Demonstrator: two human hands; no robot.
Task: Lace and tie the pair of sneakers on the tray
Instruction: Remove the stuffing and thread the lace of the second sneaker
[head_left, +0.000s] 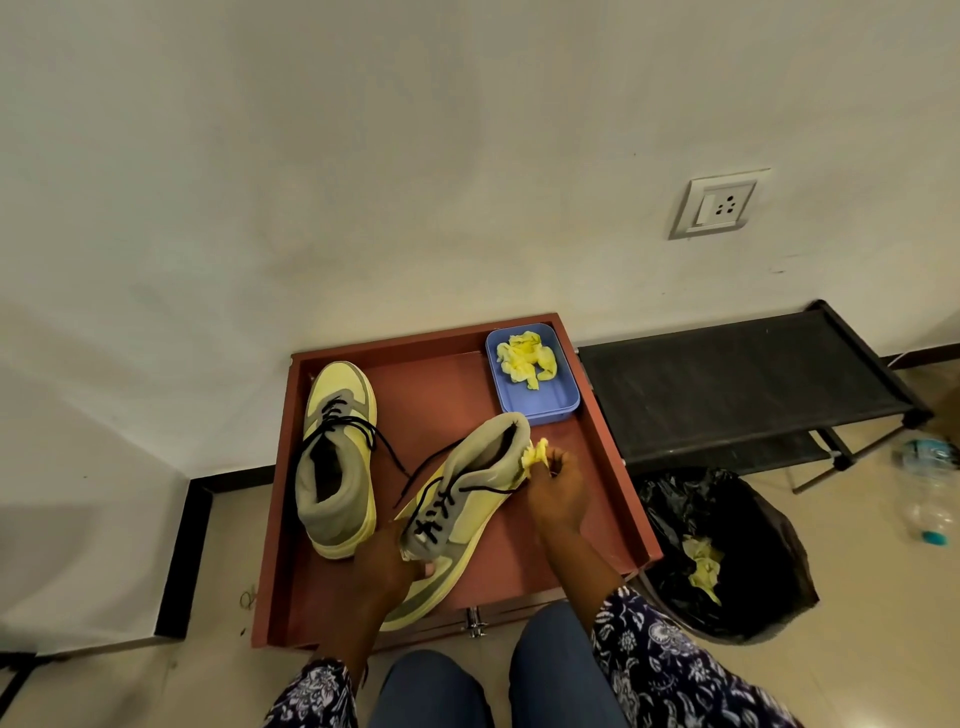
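Two yellow-and-grey sneakers with black laces lie on a reddish-brown tray (613, 467). The left sneaker (337, 457) rests flat with its toe toward the wall, its laces loose and trailing right. The right sneaker (462, 499) is tilted, its toe toward me. My left hand (384, 571) grips that sneaker at its toe end. My right hand (558, 486) pinches a crumpled wad of yellow paper (535, 456) beside the sneaker's ankle opening.
A blue plastic dish (540, 402) with crumpled yellow paper sits in the tray's far right corner. A black bin (727, 551) holding more yellow paper stands right of the tray. Behind it is a black low rack (737, 384). A plastic bottle (930, 483) lies at far right.
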